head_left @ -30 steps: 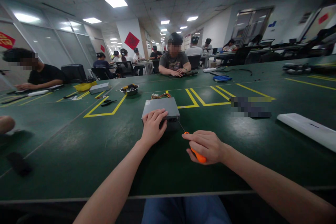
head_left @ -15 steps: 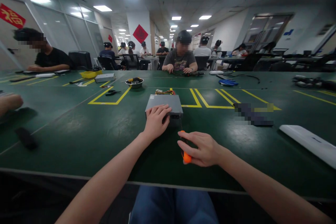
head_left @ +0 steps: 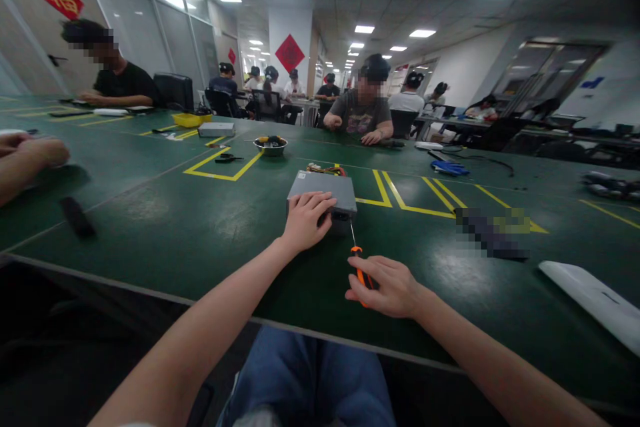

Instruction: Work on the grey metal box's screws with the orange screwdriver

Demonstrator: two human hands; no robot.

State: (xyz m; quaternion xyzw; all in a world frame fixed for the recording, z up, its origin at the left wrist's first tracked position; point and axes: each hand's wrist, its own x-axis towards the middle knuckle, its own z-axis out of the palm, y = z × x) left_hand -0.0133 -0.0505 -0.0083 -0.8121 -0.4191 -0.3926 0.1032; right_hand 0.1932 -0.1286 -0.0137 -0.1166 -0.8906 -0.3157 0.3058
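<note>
Fingers (head_left: 376, 269) lower on screwdriver (head_left: 359, 275), bowl (head_left: 271, 150) laden

Yellow basket (head_left: 185, 120), metal bowl (head_left: 271, 149) — tools inside — blue gloves (head_left: 450, 168), white case (head_left: 593, 303) at right

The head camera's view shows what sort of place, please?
Probably a shared electronics workshop: long green table marked with yellow tape, grey metal box with cables, orange-handled screwdriver.

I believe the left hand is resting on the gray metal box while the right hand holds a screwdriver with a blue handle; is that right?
Not quite: the head view shows that the screwdriver has an orange handle, not blue. The left hand does rest on the gray metal box, and the right hand holds the screwdriver.
</note>
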